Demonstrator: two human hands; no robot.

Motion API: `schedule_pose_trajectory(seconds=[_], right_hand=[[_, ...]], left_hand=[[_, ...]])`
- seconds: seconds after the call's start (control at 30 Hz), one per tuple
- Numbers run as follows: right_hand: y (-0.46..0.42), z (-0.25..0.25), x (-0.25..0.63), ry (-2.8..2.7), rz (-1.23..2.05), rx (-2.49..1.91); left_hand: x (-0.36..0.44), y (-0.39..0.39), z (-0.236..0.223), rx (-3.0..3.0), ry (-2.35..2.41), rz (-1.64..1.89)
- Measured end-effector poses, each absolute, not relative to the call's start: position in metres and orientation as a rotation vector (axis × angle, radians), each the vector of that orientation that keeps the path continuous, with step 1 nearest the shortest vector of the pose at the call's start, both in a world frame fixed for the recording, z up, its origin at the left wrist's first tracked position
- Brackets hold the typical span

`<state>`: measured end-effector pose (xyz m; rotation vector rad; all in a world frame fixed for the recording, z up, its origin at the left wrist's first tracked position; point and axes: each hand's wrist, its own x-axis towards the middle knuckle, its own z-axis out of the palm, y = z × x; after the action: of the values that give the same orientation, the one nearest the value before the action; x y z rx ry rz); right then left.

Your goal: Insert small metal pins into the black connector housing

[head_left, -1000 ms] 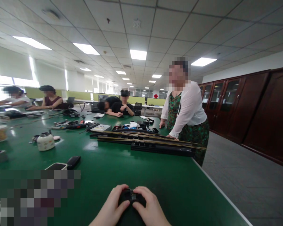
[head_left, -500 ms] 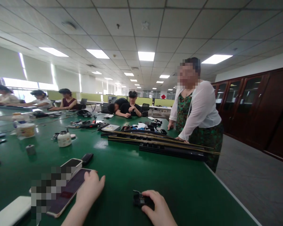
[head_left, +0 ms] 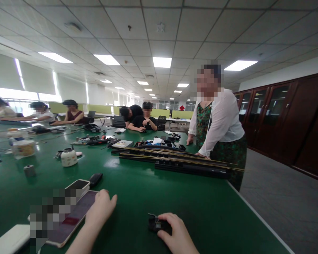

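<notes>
My right hand (head_left: 176,234) rests on the green table (head_left: 137,190) near its front edge, fingers curled over a small black device (head_left: 155,224). My left hand (head_left: 100,210) lies to the left of it, touching the right edge of a phone (head_left: 70,222) that lies flat on the table with its screen partly blurred. The left fingers are bent down against the phone; the thumb sticks out to the right.
Long black rails (head_left: 175,160) lie across the table's middle, and a person in a white top (head_left: 218,123) leans on them at the right edge. A white jar (head_left: 69,157), a second phone (head_left: 78,184), tools and seated people fill the left and far side.
A second ago both hands held the black device together. My left hand has since moved left onto the phone; the right hand keeps the device. The view shifted slightly.
</notes>
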<state>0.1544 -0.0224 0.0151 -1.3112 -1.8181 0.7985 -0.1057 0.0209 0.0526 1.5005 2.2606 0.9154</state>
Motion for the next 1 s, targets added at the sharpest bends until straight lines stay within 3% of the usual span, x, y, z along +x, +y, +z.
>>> schedule_pose_trajectory(seconds=[0.07,0.2,0.37,0.6,1.0], right_hand=[[-0.022,0.014,0.154,-1.828,0.803,-1.318],[-0.023,0.014,0.156,-1.797,0.796,-1.329],[-0.024,0.021,0.155,-1.676,0.856,-1.229],[-0.029,0.032,0.148,-1.696,0.872,-1.113],[-0.025,0.022,0.147,-1.757,0.774,-1.148]], left_hand=[[-0.084,0.012,0.048,1.527,2.219,0.924],[-0.03,-0.003,0.024,1.451,1.644,0.991],[-0.007,-0.004,-0.004,0.912,1.236,1.227],[-0.002,-0.014,0.001,0.371,0.59,0.909],[0.004,-0.017,0.006,0.18,0.419,0.897]])
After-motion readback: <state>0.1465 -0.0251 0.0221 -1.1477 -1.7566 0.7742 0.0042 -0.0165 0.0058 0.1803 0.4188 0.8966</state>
